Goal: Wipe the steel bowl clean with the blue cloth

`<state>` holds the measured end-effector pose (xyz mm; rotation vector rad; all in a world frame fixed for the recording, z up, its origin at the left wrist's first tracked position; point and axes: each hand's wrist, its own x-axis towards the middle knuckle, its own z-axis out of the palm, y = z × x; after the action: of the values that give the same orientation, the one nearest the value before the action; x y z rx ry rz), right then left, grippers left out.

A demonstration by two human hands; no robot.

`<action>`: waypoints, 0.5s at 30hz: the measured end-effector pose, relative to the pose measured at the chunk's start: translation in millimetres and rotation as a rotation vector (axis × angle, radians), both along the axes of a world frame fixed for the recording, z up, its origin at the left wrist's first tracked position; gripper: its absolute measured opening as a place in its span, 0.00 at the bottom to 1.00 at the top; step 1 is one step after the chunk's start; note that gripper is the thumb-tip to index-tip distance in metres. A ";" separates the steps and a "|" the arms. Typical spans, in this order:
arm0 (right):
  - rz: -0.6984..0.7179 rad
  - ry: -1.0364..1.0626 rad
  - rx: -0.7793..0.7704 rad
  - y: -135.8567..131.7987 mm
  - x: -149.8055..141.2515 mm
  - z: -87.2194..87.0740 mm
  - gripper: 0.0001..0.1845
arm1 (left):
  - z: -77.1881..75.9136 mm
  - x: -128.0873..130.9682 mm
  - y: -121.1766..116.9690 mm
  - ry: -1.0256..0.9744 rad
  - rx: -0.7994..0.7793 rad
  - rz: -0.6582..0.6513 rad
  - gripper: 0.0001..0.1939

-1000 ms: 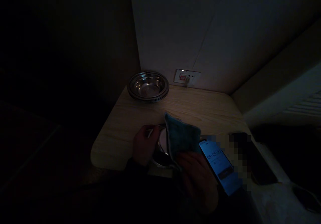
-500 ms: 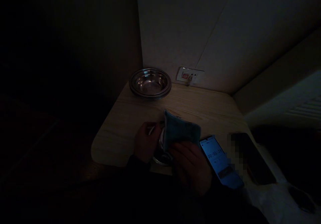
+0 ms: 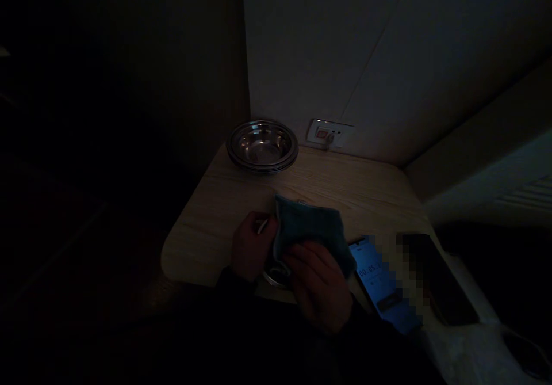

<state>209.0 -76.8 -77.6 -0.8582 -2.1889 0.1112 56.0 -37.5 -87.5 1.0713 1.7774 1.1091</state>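
Note:
In the dim light, my left hand [image 3: 253,246] is closed on a shiny round metal vessel [image 3: 276,279] at the table's near side. A thin bright strip shows between its thumb and fingers; whether that is a rim or a handle I cannot tell. My right hand [image 3: 321,284] presses a teal cloth [image 3: 308,224] with a pale edge against the vessel, its fingers bent over the cloth's near part. The cloth covers most of the vessel, so its full shape is hidden.
A stack of steel bowls [image 3: 263,146] stands at the table's [image 3: 202,218] back left corner. A wall socket [image 3: 330,133] is behind it to the right. A lit phone [image 3: 379,281] showing a timer and a dark flat object [image 3: 444,287] lie at the right.
The cloth has slid left across the vessel and spread toward the phone, covering more metal. My right hand has shifted slightly left; my left hand keeps its grip. The view has moved a little.

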 end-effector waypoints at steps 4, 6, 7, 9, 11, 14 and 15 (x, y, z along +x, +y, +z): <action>-0.079 0.007 -0.013 -5.3 6.5 -2.9 0.15 | 1.9 2.7 -0.8 0.083 0.011 0.030 0.12; -0.070 0.042 -0.014 -3.4 1.6 -2.6 0.14 | 2.5 2.9 -0.6 0.104 0.006 0.032 0.12; -0.053 0.057 -0.014 -2.1 -1.7 -2.1 0.13 | 2.5 2.5 -0.3 0.098 0.002 0.021 0.13; -0.032 0.065 -0.007 -1.4 -5.4 -1.2 0.13 | 1.5 1.2 0.3 0.070 -0.003 -0.001 0.13; -0.041 0.038 -0.013 -4.2 -3.5 -1.0 0.14 | -0.3 0.5 0.6 0.060 0.001 -0.001 0.12; -0.080 0.022 -0.004 -8.6 0.6 -1.7 0.13 | -2.4 1.3 0.3 0.089 0.023 0.017 0.12; -0.082 0.038 0.001 -8.6 -0.1 -1.9 0.13 | -2.7 1.6 0.2 0.097 0.031 0.017 0.12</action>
<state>208.9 -85.4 -79.5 -0.9369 -2.1151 0.0859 57.6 -37.3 -90.2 1.1480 1.8537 1.1144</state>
